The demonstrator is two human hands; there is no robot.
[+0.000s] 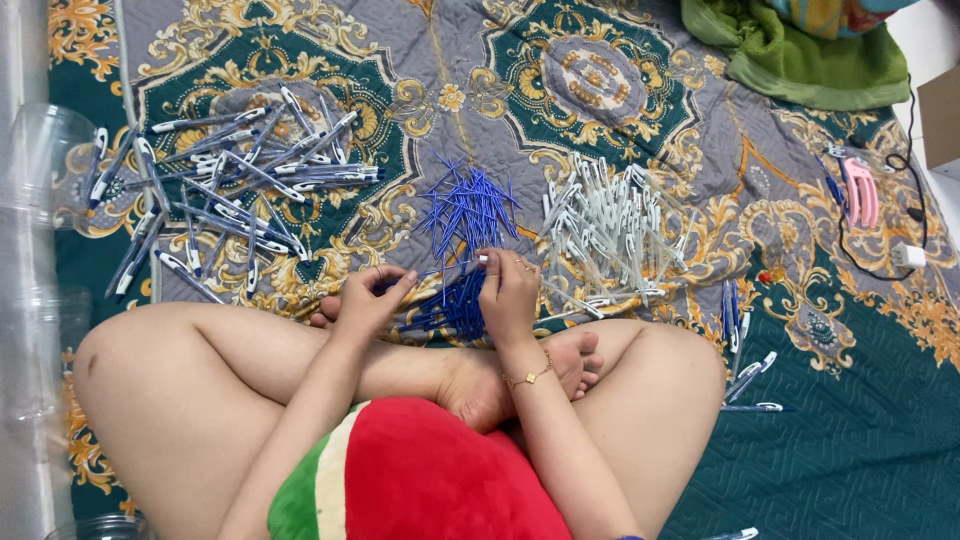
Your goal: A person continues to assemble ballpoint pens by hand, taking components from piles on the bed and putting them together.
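- Thin pen part (455, 268) pinched between both hands, spanning the gap just above the crossed feet; too small to tell whether refill or barrel.
- Right hand (508, 295) closed narrowly on its right end, fingertips bent in, rings showing, gold bracelet (528, 378) at the wrist.
- Left hand (368, 300) pinching the left end, fingers curled tight.
- Blue refills (467, 208) heaped just beyond the hands, more lying under them.
- White pen barrels (610, 228) piled right of the refills, near the right hand.
- Assembled pens (235, 180) scattered well to the left.
- All spread on a patterned quilt (860, 440).
- Red and green cushion (420, 480) in the lap.
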